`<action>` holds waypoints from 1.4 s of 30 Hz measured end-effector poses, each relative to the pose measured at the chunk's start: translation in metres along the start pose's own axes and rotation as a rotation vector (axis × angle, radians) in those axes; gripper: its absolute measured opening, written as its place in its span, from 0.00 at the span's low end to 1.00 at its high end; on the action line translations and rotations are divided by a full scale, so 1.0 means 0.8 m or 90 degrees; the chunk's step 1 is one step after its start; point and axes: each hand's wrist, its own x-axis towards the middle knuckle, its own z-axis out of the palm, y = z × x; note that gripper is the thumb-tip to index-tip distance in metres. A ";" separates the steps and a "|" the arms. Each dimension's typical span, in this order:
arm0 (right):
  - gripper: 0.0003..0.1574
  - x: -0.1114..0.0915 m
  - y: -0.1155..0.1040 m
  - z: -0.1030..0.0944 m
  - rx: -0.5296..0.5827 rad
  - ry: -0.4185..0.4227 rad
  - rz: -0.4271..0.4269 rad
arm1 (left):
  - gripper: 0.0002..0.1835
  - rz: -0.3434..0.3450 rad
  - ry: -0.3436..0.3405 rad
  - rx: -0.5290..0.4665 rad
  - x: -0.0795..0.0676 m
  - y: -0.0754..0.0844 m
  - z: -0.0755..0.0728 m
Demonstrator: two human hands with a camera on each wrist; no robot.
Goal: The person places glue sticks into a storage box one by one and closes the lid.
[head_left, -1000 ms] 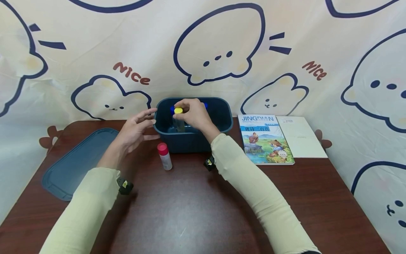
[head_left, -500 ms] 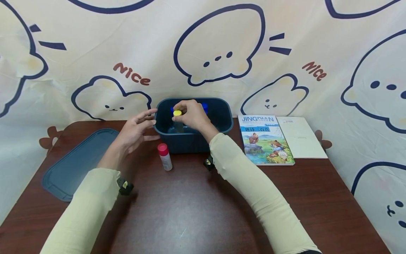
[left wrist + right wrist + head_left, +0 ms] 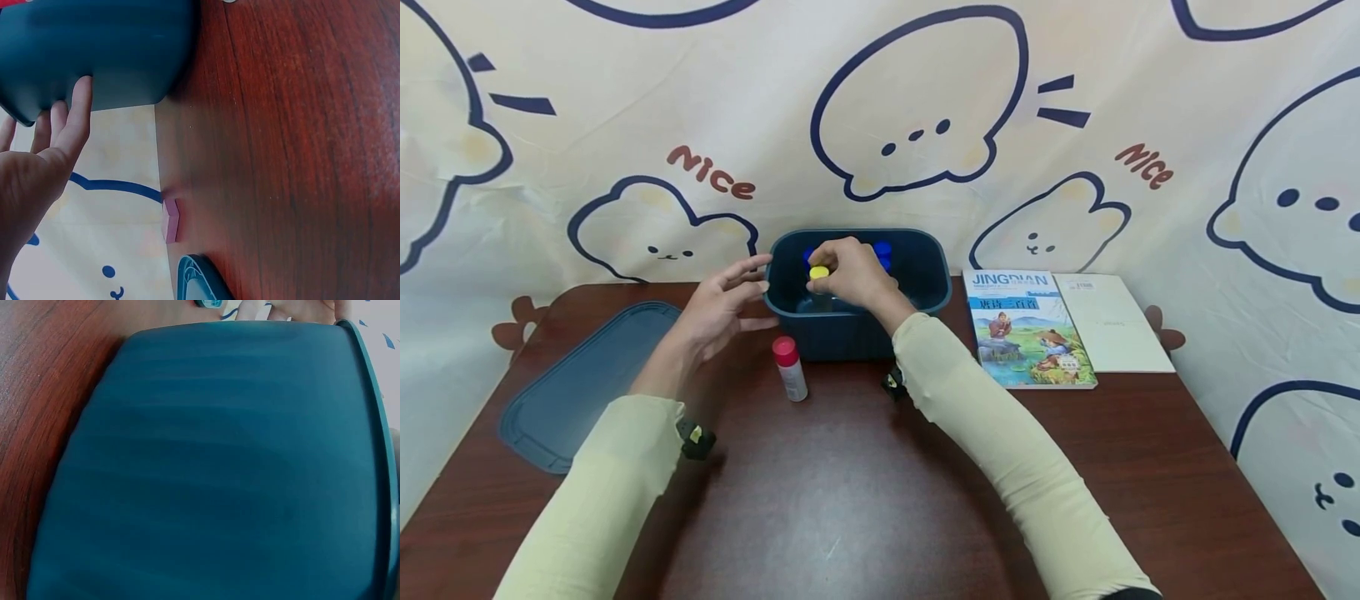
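A dark blue storage bin [image 3: 842, 337] stands against the wall. My right hand [image 3: 855, 271] reaches over its rim and pinches the yellow cap of a bottle [image 3: 819, 273], whose lower part sits inside the bin. Blue-capped bottles [image 3: 883, 252] stand in there too, partly covered by that hand. With fingers extended, my left hand [image 3: 718, 310] rests against the bin's left end; the left wrist view has its fingertips on the wall [image 3: 119, 81]. In front of the bin, a small white bottle with a red cap [image 3: 790, 369] stands upright on the table.
The bin's blue lid [image 3: 587, 387] lies flat at the left, partly under my left forearm. At the right back are a colourful book [image 3: 1030, 333] and a pale book [image 3: 1112, 325] beside it. A patterned cloth [image 3: 917, 92] hangs behind the brown table [image 3: 820, 500].
My right hand has lowered the yellow-capped bottle deeper into the bin, its cap now sitting lower in view. More of the blue caps shows beside that hand. My left hand has stayed put.
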 end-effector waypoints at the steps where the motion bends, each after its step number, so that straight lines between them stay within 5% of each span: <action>1: 0.23 0.000 0.000 0.000 -0.003 -0.001 0.002 | 0.29 0.001 -0.001 0.000 0.000 0.000 0.000; 27: 0.21 -0.008 0.003 -0.004 0.023 0.037 -0.001 | 0.31 -0.007 -0.011 0.005 -0.003 -0.001 0.001; 42: 0.20 -0.023 -0.004 -0.015 0.060 0.053 -0.049 | 0.31 -0.002 -0.006 0.004 -0.004 0.002 0.000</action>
